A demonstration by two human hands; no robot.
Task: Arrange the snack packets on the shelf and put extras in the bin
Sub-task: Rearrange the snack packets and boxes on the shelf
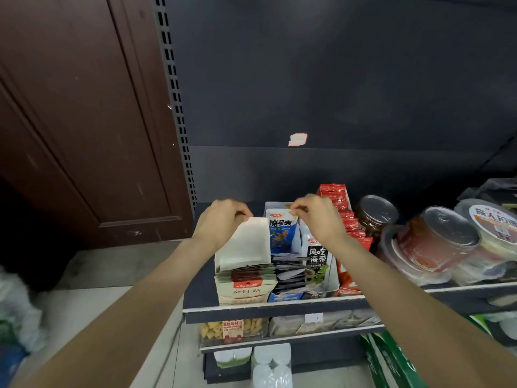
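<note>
Your left hand (223, 217) fingers grip the raised flap of the beige box (243, 278), likely steadying it, while your right hand (313, 217) fingers pinch the top of the blue snack packet (281, 233), upright in the shelf (274, 306) row just below them.

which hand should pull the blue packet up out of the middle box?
Right, probably. The right hand already pinches the blue packet at its top corner; the left hand grips the flap of the white box.
</note>
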